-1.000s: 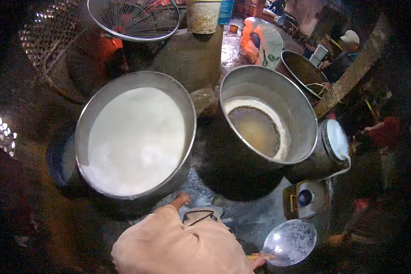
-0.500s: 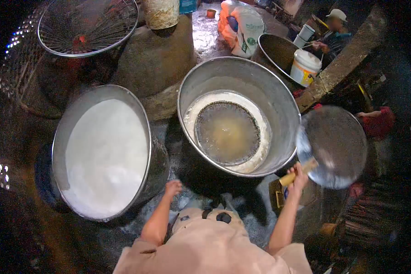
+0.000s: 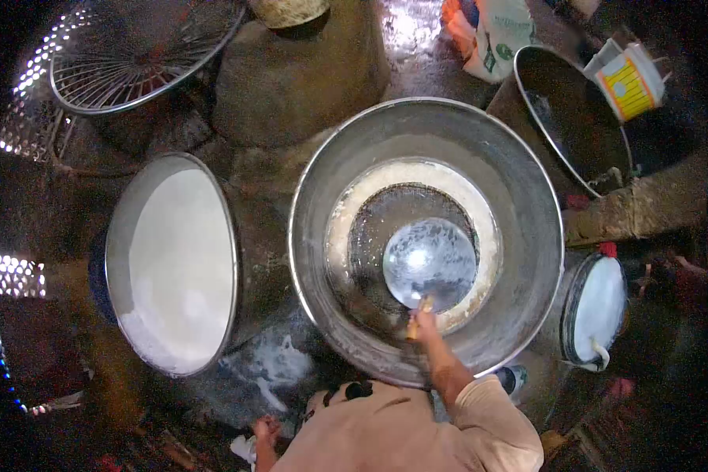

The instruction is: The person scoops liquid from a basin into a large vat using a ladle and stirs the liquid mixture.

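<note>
My right hand (image 3: 422, 322) is wrapped round the short wooden handle of a round metal scoop (image 3: 430, 263). The scoop's shiny bowl is down inside the large metal vat (image 3: 527, 189), over the dark liquid ringed by a pale crust. My left hand (image 3: 267, 429) hangs low, left of my body, its fingers curled; whether it holds anything is too small to tell. To the left stands a second vat (image 3: 234, 275), filled with white liquid (image 3: 182, 267).
A wire basket (image 3: 141, 79) is at the upper left. At the upper right, a white bucket (image 3: 629, 82) touches a dark vat (image 3: 574, 118). A white-topped container (image 3: 599, 308) stands right of the central vat, below a thick beam (image 3: 645, 208).
My right hand has swung the scoop from beyond the vat's right side in over its inside. My left hand has dropped lower. The view has shifted, and the white bucket now appears farther right.
</note>
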Motion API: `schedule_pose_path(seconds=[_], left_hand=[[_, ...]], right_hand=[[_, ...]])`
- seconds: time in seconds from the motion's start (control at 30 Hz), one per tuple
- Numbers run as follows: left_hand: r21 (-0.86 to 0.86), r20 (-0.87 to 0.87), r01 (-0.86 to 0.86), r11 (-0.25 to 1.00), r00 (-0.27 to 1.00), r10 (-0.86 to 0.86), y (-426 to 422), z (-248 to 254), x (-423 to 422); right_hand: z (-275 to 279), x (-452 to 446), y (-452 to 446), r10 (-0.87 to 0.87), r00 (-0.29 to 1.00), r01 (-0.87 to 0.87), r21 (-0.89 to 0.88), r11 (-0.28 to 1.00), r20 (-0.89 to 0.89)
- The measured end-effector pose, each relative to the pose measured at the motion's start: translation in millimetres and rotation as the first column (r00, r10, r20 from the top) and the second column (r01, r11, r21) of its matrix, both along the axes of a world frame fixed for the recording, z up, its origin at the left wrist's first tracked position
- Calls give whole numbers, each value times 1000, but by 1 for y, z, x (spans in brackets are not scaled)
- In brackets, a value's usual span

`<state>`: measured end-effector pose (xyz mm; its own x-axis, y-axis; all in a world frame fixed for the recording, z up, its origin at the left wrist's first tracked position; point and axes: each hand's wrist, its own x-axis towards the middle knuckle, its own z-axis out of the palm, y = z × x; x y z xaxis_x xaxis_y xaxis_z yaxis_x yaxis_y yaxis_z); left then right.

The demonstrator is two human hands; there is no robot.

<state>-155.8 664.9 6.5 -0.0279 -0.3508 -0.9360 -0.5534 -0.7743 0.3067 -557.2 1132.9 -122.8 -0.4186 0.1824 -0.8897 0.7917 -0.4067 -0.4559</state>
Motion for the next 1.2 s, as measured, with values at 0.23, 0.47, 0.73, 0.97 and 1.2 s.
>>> schedule_pose_path(seconds=[0.23,0.47,0.73,0.97,1.2], left_hand=[[-108,281,161,981,952,-125,94,91,-73],[-75,470,296,952,853,-228,69,115,-98],[-72,360,257,964,908,-215,90,160,-74],[-77,219,56,995,975,-38,90,134,-35],[-228,195,83,970,980,-38,114,71,-30]], right_hand=[[-64,-162,213,663,675,-431,902,0,323],[-155,-160,241,736,568,-545,839,1,368],[-197,-33,115,157,949,-148,-54,987,272],[-123,-34,39,180,958,-87,-373,924,224],[52,-79,32,589,808,-587,-72,807,14]])
